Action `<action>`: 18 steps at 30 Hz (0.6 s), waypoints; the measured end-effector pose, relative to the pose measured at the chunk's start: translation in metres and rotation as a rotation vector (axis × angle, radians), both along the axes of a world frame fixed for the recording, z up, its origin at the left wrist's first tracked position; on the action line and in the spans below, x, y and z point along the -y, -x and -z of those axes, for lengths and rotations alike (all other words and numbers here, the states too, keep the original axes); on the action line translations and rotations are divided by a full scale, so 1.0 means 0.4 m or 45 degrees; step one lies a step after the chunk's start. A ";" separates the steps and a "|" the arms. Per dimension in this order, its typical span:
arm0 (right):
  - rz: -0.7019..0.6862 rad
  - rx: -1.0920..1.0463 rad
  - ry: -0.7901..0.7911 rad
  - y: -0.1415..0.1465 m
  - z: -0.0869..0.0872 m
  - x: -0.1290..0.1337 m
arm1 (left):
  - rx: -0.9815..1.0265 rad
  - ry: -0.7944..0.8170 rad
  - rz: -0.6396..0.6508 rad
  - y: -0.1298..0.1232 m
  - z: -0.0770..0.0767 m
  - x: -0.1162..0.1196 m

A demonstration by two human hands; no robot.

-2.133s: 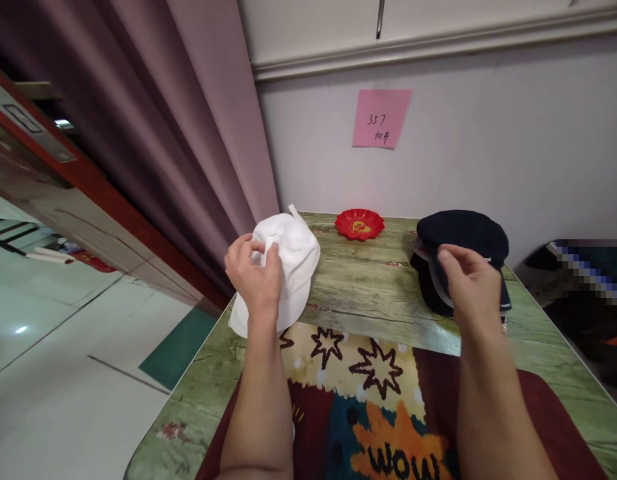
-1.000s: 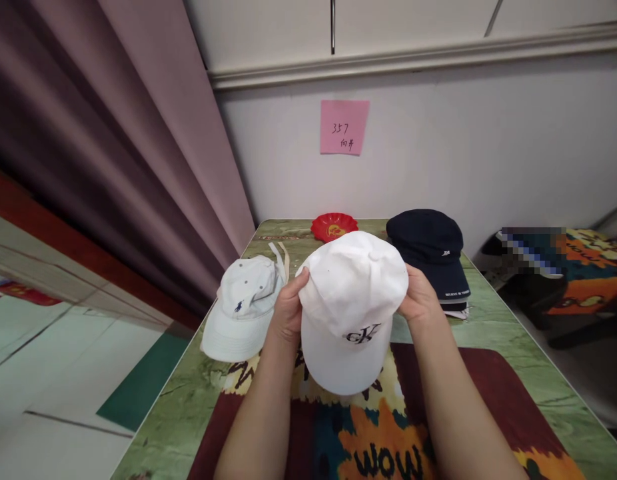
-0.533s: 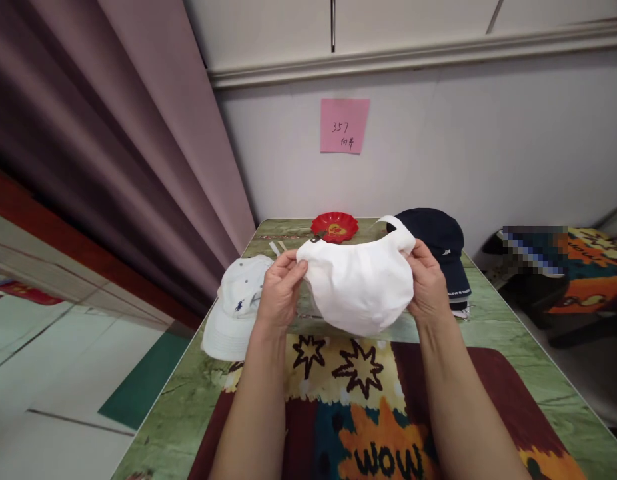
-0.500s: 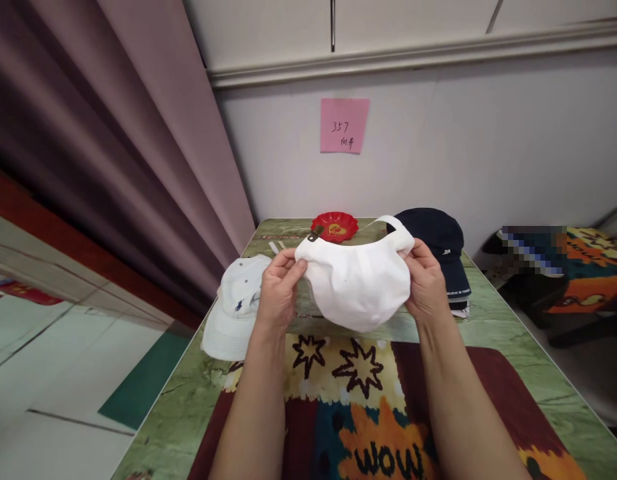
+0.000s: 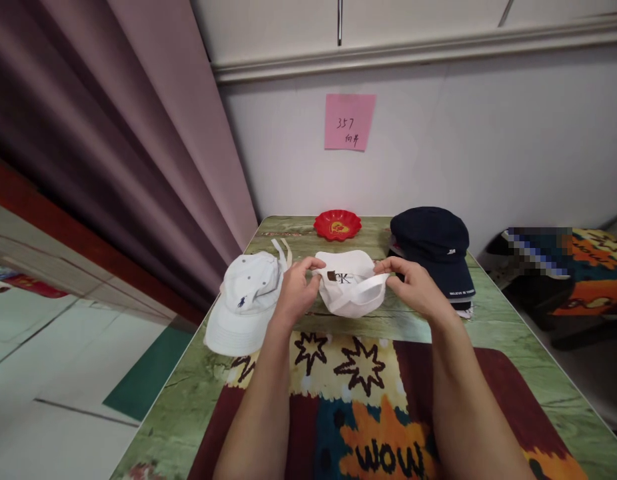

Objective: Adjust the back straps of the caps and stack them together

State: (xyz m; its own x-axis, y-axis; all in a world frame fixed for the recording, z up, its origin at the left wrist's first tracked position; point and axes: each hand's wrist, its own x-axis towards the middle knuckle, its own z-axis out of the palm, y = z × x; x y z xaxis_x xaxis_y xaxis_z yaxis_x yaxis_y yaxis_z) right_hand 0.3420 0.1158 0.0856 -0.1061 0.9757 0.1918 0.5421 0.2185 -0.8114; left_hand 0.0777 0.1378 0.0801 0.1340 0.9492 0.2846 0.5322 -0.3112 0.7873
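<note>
A white baseball cap (image 5: pixel 351 303) with "CK"-like dark lettering is held between my hands above the middle of the table. My left hand (image 5: pixel 299 288) pinches its left edge near a brown tab; my right hand (image 5: pixel 412 283) pinches the strap side on the right. The cap's back strap faces me and the brim points away. Left of it lies a pale cap (image 5: pixel 246 310) with a small dark horse-and-rider logo and loose straps. To the right, a navy cap (image 5: pixel 431 240) tops a stack of caps, the lower ones mostly hidden.
A red scalloped dish (image 5: pixel 337 225) stands at the table's back edge. A patterned mat (image 5: pixel 353 413) with "WOW" covers the near part of the green wood-look table (image 5: pixel 173 407). A pink note (image 5: pixel 349 122) is stuck on the wall; a curtain (image 5: pixel 138 100) hangs at left.
My hands have lowered and turned the white cap, so its lettering and back strap now show instead of its plain crown. The red dish is now fully visible.
</note>
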 end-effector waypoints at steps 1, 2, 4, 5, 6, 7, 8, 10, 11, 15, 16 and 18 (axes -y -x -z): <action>-0.043 0.013 -0.008 0.003 -0.015 0.009 | -0.013 -0.005 0.005 -0.003 -0.002 0.002; -0.102 0.026 -0.015 0.007 -0.031 0.018 | -0.021 -0.011 0.008 -0.007 -0.004 0.003; -0.225 0.061 -0.014 0.019 -0.059 0.035 | -0.030 -0.019 0.007 -0.013 -0.011 0.006; -0.257 0.092 -0.004 0.027 -0.069 0.042 | -0.031 -0.022 0.005 -0.016 -0.014 0.008; -0.262 0.132 0.000 0.035 -0.075 0.046 | -0.031 -0.025 0.006 -0.018 -0.016 0.009; -0.248 0.177 0.000 0.044 -0.078 0.049 | -0.028 -0.029 0.013 -0.020 -0.018 0.010; -0.224 0.223 -0.003 0.053 -0.077 0.050 | -0.019 -0.036 0.022 -0.023 -0.019 0.011; -0.196 0.295 -0.009 0.067 -0.068 0.048 | 0.009 -0.053 0.045 -0.026 -0.019 0.012; -0.192 0.315 -0.012 0.071 -0.062 0.046 | 0.024 -0.060 0.056 -0.028 -0.019 0.013; -0.120 0.352 -0.088 0.063 -0.045 0.040 | 0.069 -0.102 0.074 -0.030 -0.014 0.012; -0.095 0.364 -0.107 0.056 -0.043 0.039 | 0.072 -0.120 0.069 -0.030 -0.013 0.011; -0.066 0.396 -0.110 0.041 -0.040 0.037 | 0.050 -0.148 0.056 -0.029 -0.012 0.009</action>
